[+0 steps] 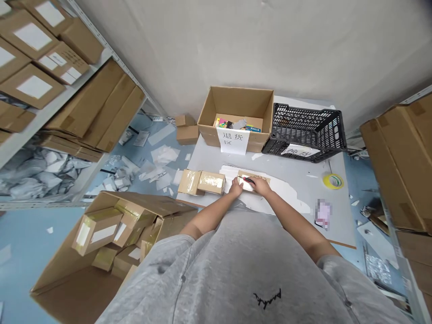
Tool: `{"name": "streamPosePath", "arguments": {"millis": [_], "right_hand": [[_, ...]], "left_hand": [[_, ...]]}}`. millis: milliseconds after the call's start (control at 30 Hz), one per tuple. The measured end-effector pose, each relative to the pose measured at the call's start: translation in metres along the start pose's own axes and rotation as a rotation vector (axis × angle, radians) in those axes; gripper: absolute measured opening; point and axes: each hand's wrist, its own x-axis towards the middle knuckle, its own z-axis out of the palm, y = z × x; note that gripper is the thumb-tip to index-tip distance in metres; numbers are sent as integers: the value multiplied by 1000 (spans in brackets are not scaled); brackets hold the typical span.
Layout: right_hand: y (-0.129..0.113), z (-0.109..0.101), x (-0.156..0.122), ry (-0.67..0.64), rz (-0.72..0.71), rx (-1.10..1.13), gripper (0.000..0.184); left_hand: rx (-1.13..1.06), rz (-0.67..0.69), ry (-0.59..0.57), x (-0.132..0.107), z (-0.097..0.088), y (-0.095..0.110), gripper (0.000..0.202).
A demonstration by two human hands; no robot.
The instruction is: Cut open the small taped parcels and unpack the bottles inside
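Observation:
A small cardboard box (245,173) with a pale label lies on white sheeting in front of me. My left hand (236,187) grips the left end of this box. In my right hand (261,185) is a red and black utility knife (249,180), its tip pointing left over the top of the box near my left fingers. The blade itself is too small to make out. Just left of my left hand sit two taped cardboard boxes, one shiny with tape (211,182) and another (189,182) beside it.
An open carton (209,135) with colourful packets and a black plastic crate (310,130) stand at the table's back. A yellow tape roll (333,181) and a blurred-out item (323,213) lie right. A large carton of parcels (60,270) stands left, below shelves (104,58).

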Motion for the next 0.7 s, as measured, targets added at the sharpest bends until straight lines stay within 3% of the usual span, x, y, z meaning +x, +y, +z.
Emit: {"name": "streamPosePath", "arguments": {"millis": [167,700], "right_hand": [[1,-2,1,-52,-31,-21,46],[2,1,0,-47,-48,-71,46]], "left_hand": [[-31,13,0,-3,-2,-4,65],[98,-12,-64,-8,-7,0,57]]}}
